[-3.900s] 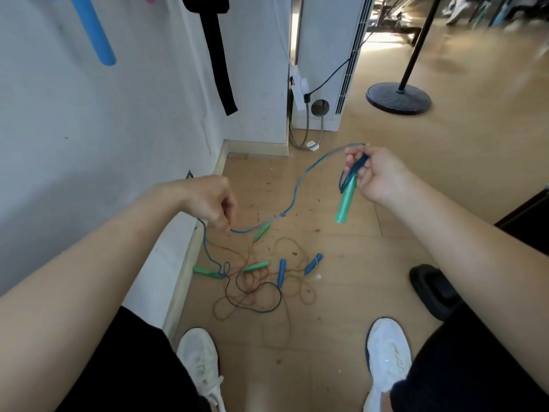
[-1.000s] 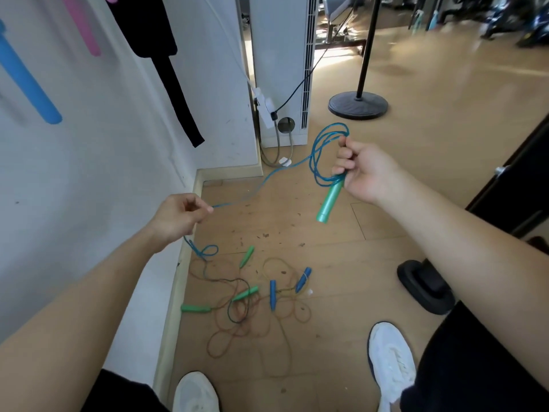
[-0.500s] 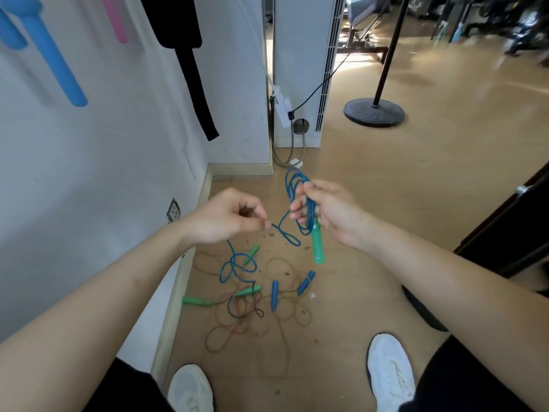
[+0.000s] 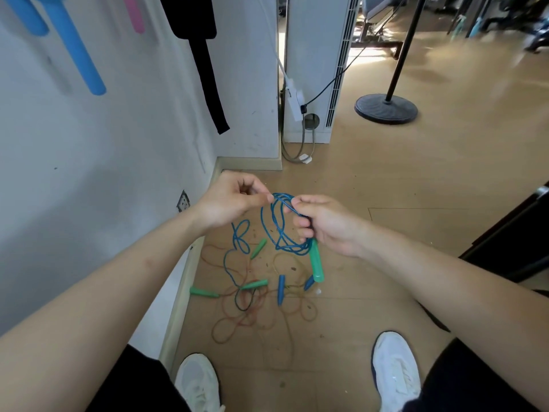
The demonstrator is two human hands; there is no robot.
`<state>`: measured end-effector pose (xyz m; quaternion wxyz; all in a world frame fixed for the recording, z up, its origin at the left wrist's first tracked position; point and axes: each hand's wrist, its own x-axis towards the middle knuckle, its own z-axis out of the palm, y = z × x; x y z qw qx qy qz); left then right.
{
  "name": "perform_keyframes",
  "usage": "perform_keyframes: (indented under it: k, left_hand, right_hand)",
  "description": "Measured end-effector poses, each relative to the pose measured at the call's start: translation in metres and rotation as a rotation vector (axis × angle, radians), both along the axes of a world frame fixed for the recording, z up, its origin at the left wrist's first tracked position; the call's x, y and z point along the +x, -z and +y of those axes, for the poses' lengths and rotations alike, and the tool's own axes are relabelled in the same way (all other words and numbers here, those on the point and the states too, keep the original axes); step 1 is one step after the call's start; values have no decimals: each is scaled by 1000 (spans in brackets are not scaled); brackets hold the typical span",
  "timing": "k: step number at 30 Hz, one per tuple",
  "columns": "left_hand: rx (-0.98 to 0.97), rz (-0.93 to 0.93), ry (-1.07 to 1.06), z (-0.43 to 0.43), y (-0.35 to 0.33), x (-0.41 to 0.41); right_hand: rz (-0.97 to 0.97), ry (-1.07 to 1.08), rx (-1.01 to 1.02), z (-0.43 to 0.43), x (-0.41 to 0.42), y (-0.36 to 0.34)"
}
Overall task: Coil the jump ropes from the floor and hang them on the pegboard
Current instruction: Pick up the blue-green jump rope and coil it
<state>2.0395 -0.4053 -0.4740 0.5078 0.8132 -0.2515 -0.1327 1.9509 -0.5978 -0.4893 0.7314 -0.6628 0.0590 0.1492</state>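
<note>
My right hand (image 4: pixel 322 226) grips several loops of a blue jump rope (image 4: pixel 274 226) together with its green handle (image 4: pixel 315 261), which points down. My left hand (image 4: pixel 230 200) pinches the same blue rope at the top of the coil, fingertips close to the right hand. The rope's free part (image 4: pixel 237 251) trails down to the floor. On the floor lie more ropes in a tangle: green handles (image 4: pixel 203 292), blue handles (image 4: pixel 280 289) and thin brown rope (image 4: pixel 237 322).
The white wall (image 4: pixel 89 173) on the left carries hanging blue foam tubes (image 4: pixel 77 52), a pink one and a black strap (image 4: pixel 208 75). A white unit with cables (image 4: pixel 312 69) stands at the back, a black stand base (image 4: pixel 386 108) to its right. My white shoes (image 4: pixel 395 370) are below.
My hands came together from wide apart. The coil in my right hand gained loops, and less blue rope lies on the floor.
</note>
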Motion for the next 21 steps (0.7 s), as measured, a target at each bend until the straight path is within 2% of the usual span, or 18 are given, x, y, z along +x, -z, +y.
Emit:
perform_keyframes:
  k: [4, 8, 12, 15, 19, 21]
  left_hand:
    - [85, -17, 46, 10, 1, 6]
    - [281, 76, 117, 32, 11, 18]
    - [420, 130, 93, 57, 36, 37]
    - [478, 167, 53, 73, 47, 45]
    - [591, 210, 24, 91, 58, 50]
    - [560, 200, -22, 89, 56, 49]
  right_hand:
    - [-17, -124, -136, -10, 3, -9]
    - [26, -279, -203, -21, 6, -23]
    - [49, -290, -190, -37, 8, -35]
    - [24, -120, -69, -50, 13, -43]
    - [-19, 268, 160, -68, 26, -45]
    - [2, 414, 194, -75, 33, -41]
